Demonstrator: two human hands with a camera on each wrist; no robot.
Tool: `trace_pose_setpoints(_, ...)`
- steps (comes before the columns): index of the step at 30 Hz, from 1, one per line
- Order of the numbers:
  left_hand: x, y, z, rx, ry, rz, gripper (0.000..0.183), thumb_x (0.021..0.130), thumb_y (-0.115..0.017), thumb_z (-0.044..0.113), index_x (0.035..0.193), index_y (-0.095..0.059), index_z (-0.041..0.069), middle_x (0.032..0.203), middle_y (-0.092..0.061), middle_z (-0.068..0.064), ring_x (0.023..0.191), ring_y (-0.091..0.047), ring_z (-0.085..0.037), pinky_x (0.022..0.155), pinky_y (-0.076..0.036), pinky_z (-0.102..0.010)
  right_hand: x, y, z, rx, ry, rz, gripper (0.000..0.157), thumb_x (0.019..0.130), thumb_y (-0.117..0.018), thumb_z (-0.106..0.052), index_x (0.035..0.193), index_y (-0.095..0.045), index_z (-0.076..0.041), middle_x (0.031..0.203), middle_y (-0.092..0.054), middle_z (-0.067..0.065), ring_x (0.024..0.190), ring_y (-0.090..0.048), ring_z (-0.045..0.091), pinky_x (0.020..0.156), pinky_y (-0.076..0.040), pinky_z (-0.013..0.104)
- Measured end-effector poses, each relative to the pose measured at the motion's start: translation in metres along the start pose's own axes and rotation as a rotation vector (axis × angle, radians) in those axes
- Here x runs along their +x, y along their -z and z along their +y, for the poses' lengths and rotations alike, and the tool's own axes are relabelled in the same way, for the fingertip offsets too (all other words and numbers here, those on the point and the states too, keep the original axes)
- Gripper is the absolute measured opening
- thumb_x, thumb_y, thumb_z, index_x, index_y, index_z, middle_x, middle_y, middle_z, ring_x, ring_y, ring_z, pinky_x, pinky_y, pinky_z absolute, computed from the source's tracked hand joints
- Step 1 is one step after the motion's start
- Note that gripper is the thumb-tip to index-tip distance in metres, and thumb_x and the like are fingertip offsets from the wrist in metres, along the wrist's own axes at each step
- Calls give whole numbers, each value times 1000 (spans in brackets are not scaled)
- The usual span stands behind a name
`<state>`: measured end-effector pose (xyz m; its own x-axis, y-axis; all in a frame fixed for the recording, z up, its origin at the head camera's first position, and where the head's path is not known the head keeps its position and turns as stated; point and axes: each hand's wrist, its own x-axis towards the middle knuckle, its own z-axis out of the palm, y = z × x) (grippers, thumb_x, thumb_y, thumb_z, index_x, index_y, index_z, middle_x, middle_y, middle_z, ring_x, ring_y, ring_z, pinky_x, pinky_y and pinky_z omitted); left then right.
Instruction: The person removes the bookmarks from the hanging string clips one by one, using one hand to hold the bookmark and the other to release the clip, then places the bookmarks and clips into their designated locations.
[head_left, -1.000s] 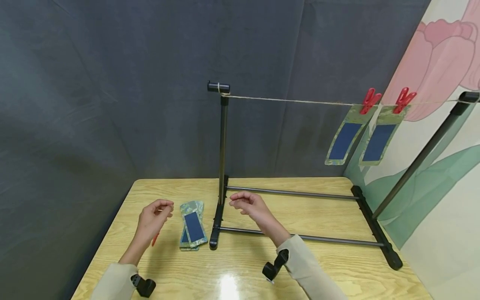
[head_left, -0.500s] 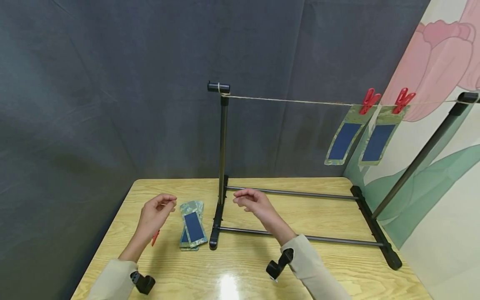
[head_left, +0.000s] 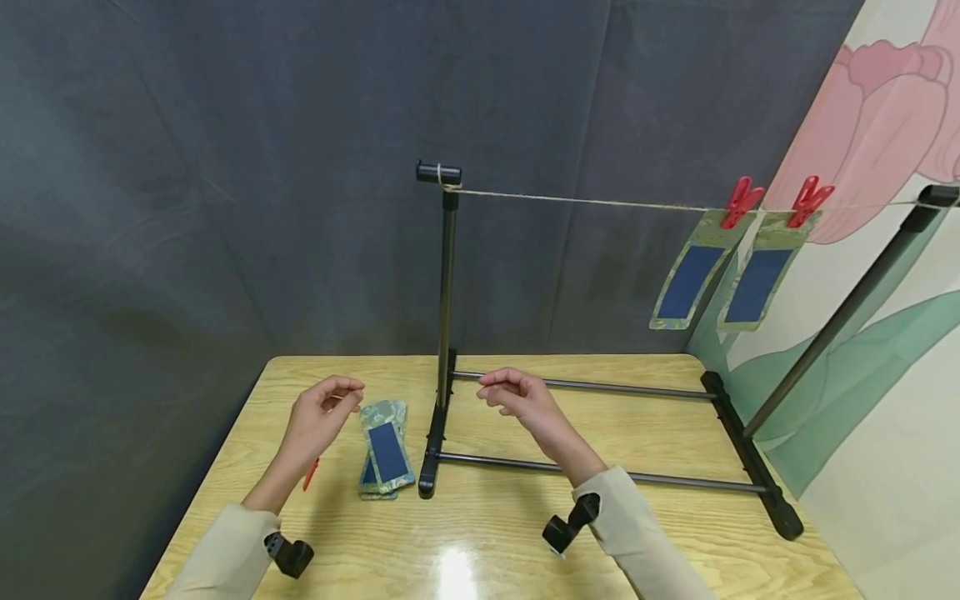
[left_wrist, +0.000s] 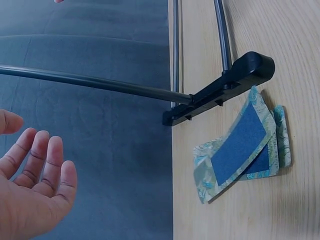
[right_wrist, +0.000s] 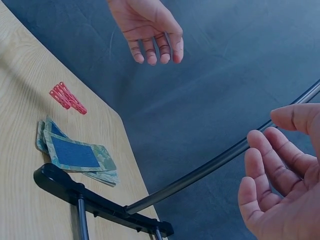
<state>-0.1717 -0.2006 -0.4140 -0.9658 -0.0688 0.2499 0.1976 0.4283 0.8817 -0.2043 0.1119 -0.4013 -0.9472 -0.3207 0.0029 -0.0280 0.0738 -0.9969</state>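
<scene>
My left hand [head_left: 322, 414] hovers over the table, left of a small stack of blue-and-green patterned cloth pieces [head_left: 387, 454], with loosely curved fingers and nothing held. My right hand [head_left: 525, 402] hangs in the air just right of the rack's left post [head_left: 446, 292], fingers loosely bent and holding nothing. In the left wrist view the stack [left_wrist: 240, 145] lies slightly fanned beside the rack's black foot [left_wrist: 225, 85]. Red clothespins [right_wrist: 67, 98] lie on the table past the stack in the right wrist view; in the head view the left forearm mostly hides them.
A string [head_left: 570, 200] stretches between the rack's two posts. Two red clothespins, one of them the left clip [head_left: 741, 202], hold two patterned pieces on it at the right, including the right piece [head_left: 763, 279]. Low crossbars [head_left: 600, 476] run above the wooden table [head_left: 405, 550].
Both hands have risen slightly and drifted to the right. The stack, the clothespins and the hanging pieces have stayed where they were.
</scene>
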Motion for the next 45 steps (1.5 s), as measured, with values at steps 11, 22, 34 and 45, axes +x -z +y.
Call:
trace_pose_setpoints(11,4,-1,9,46,-49,-42,17,96,-62,19,107,-68,7,96,-65,-7,84,-62,-21,68,-50,-31,-7,8,-7,-24,25,-26,26,95,-63,-16,117,-62,-2,106,-68,8,97,-60,20,83,-45,35)
trace_pose_setpoints(22,10,-5,25,74,-131,-77,13,96,-63,14,106,-68,8,96,-66,-5,87,-62,-20,76,-51,-36,-13,20,-15,-40,40,-9,30,94,-61,-15,120,-60,2,106,-68,9,97,-60,21,84,-44,36)
trace_pose_setpoints(34,17,-10,42,49,-147,-110,8,95,-64,13,101,-67,10,96,-65,-4,84,-63,-20,68,-51,-35,-18,29,-24,-56,58,32,29,95,-60,-13,120,-58,1,106,-68,10,96,-60,21,85,-45,36)
trace_pose_setpoints(45,26,-10,54,28,-185,-134,8,95,-63,13,101,-67,9,96,-65,-4,83,-63,-22,67,-50,-35,-20,37,-28,-40,85,33,25,95,-60,-12,116,-58,1,107,-67,13,94,-61,19,84,-44,37)
